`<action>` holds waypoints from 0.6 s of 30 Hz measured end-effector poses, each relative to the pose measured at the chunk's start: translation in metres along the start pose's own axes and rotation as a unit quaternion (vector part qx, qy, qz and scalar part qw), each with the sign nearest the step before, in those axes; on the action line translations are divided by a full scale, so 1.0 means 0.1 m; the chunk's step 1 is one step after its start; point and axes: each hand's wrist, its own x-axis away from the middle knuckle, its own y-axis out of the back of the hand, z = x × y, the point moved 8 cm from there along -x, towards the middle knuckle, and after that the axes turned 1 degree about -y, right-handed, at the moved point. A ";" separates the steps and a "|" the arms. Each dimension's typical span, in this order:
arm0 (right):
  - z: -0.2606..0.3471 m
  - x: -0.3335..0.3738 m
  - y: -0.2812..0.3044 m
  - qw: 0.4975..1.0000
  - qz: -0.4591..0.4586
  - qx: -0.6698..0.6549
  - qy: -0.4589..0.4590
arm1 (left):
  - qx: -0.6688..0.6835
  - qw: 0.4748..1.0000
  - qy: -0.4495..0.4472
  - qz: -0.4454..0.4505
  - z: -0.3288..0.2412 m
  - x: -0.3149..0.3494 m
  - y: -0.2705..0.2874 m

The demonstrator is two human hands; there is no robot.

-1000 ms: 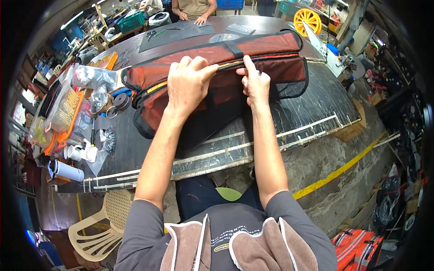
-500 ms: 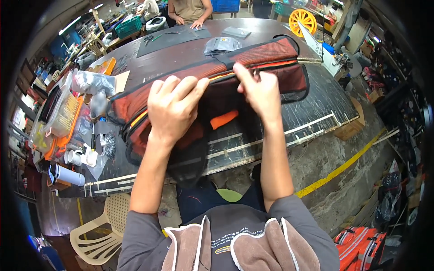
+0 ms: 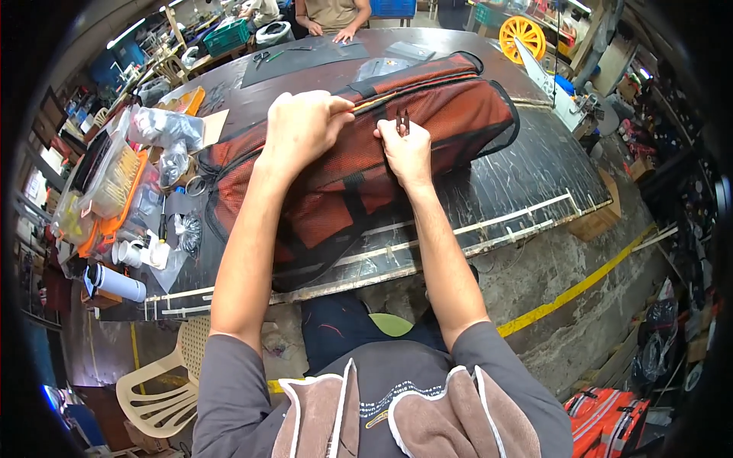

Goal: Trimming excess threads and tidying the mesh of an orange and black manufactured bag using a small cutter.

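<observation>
A long red-orange mesh bag (image 3: pixel 450 118) with black binding and black straps lies across the dark table in front of me. My left hand (image 3: pixel 305 126) is closed over its upper left part. Thumb and fingers pinch at the bag's edge, beside a yellow-orange strip (image 3: pixel 374 101) along the opening. My right hand (image 3: pixel 407 153) is closed around small dark thread snips (image 3: pixel 402 122), whose two prongs stick up past the fingers. That hand is just over the bag's front mesh panel; whether it touches the mesh I cannot tell.
At the left stand clear plastic boxes (image 3: pixel 114 187), plastic bags, white cups (image 3: pixel 128 253) and a white tumbler (image 3: pixel 114 284). Across the table a person's hands (image 3: pixel 343 34) rest near a dark sheet (image 3: pixel 305 62) with scissors. A sewing machine (image 3: pixel 573 114) is at right, a plastic chair (image 3: pixel 164 389) lower left.
The bag's front mesh panel has come up and spread toward me, covering the orange piece on the table. My right hand has moved left and lower; my left hand has shifted slightly up and right.
</observation>
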 end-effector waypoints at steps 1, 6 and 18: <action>0.04 0.00 0.00 1.000 0.002 0.022 0.015 | 0.031 1.000 -0.004 -0.003 0.04 -0.06 -0.03; -0.02 0.04 0.09 1.000 0.018 0.009 -0.015 | 0.099 0.988 0.090 0.081 0.22 -0.31 -0.25; 0.60 -0.03 0.12 0.967 0.045 0.238 0.083 | 0.270 0.939 0.209 -0.023 0.42 0.05 -0.75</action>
